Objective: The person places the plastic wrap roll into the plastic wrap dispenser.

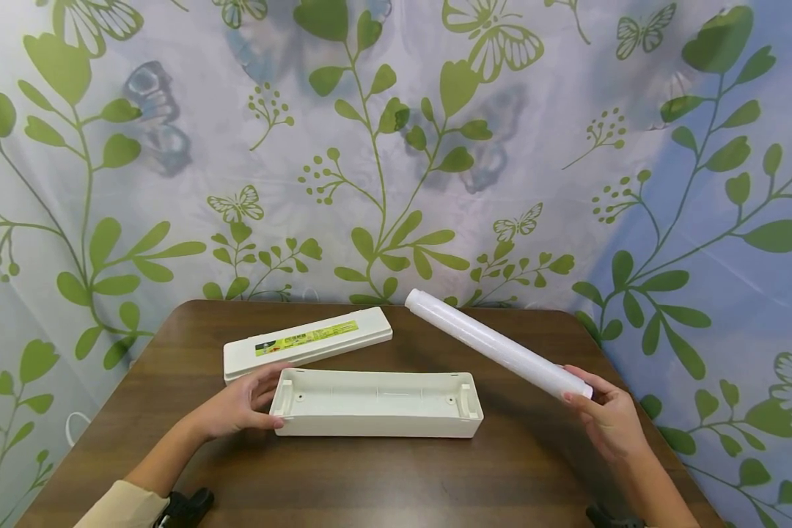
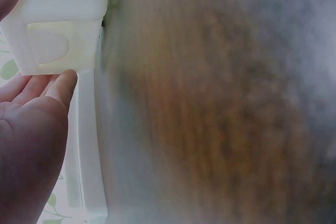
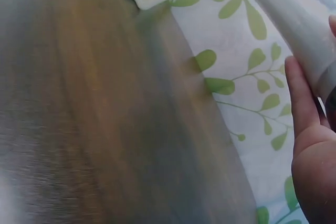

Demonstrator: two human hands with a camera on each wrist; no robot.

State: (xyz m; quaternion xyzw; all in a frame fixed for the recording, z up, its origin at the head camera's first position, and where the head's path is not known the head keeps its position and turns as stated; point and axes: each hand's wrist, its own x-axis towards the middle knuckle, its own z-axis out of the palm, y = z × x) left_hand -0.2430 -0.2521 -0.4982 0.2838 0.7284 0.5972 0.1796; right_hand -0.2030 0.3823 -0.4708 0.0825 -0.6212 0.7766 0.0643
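Observation:
A long white open-topped box [image 1: 378, 427] lies on the table in the head view, its inside showing small end holders. My left hand [image 1: 237, 405] grips the box's left end, thumb at the near side and fingers at the far side. The left wrist view shows the box's end wall [image 2: 81, 43] between thumb and fingers. To the right of the box, my right hand [image 1: 609, 422] holds a roll of cling film [image 1: 495, 343] by its near end. The roll slants up and away to the left, over the table. In the right wrist view, fingers and thumb lie around the roll [image 3: 286, 11].
Behind the box lies its long white lid [image 1: 372, 326] with a yellow-green label [image 1: 306, 338], set at a slant. The brown wooden table [image 1: 396, 477] ends at a leaf-patterned curtain [image 1: 422, 183]. A white cable loop [image 1: 72, 425] shows beyond the left table edge.

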